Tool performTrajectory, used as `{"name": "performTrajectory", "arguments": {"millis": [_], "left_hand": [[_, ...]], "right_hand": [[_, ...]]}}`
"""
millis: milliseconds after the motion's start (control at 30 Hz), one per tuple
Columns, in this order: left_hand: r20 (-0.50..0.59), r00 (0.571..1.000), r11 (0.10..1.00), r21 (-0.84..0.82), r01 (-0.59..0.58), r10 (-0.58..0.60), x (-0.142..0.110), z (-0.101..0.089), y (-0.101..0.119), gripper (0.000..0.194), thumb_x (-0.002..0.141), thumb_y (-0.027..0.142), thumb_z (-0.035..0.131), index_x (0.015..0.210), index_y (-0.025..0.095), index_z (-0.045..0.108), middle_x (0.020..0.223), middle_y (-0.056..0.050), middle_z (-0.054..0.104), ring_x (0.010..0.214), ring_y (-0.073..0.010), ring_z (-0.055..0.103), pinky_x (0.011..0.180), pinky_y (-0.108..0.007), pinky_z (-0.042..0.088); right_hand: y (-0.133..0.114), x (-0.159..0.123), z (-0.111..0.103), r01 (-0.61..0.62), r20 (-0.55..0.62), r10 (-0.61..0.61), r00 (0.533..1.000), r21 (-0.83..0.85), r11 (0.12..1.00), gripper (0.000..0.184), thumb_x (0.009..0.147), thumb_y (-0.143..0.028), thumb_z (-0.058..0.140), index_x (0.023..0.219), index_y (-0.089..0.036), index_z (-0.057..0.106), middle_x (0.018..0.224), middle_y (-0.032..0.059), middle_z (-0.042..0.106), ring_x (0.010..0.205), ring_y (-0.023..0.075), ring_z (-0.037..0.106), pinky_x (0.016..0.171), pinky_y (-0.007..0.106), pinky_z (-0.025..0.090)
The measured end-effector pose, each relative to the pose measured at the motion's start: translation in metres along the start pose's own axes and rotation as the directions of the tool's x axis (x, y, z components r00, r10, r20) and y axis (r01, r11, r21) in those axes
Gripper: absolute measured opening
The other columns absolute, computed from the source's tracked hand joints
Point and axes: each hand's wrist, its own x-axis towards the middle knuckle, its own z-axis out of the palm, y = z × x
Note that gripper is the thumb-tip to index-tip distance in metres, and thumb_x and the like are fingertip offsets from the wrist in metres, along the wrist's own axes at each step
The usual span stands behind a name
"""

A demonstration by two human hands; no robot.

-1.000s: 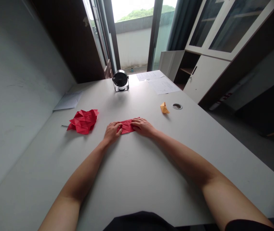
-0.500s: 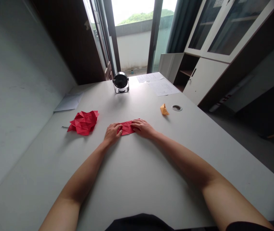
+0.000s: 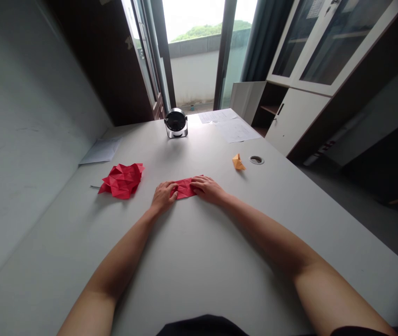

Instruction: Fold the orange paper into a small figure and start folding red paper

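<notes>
A folded strip of red paper, marked with creases, lies flat on the white table between my hands. My left hand grips its left end, thumb and fingers closed at the edge. Over the right end rests my right hand, its curled fingers holding the paper and covering that part. Further left sits a larger crumpled, many-creased piece of red paper, apart from both hands.
A small orange folded paper stands right of my hands, beside a round cable hole. Farther back is a round black-and-silver device on a stand. Printed sheets lie at the far right, more paper by the left wall.
The whole view has shifted slightly, so things appear a little lower. Both hands keep their places on the red paper strip, with hardly any visible movement.
</notes>
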Motion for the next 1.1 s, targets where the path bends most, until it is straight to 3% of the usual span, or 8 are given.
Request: {"name": "performTrajectory", "arguments": {"millis": [1100], "left_hand": [[-0.003, 1.0, 1.0, 0.008, -0.004, 0.004, 0.0002, 0.0014, -0.0015, 0.031, 0.091, 0.027, 0.055, 0.12, 0.028, 0.065, 0.134, -0.005, 0.061, 0.123, -0.0258, 0.052, 0.11, -0.045, 0.039]], "right_hand": [[0.002, 0.0, 0.003, 0.001, -0.017, -0.001, 1.0, -0.011, 1.0, 0.032, 0.094, -0.028, 0.056, 0.124, -0.03, 0.068, 0.136, 0.0051, 0.063, 0.13, 0.0229, 0.054, 0.113, 0.043, 0.038]]}}
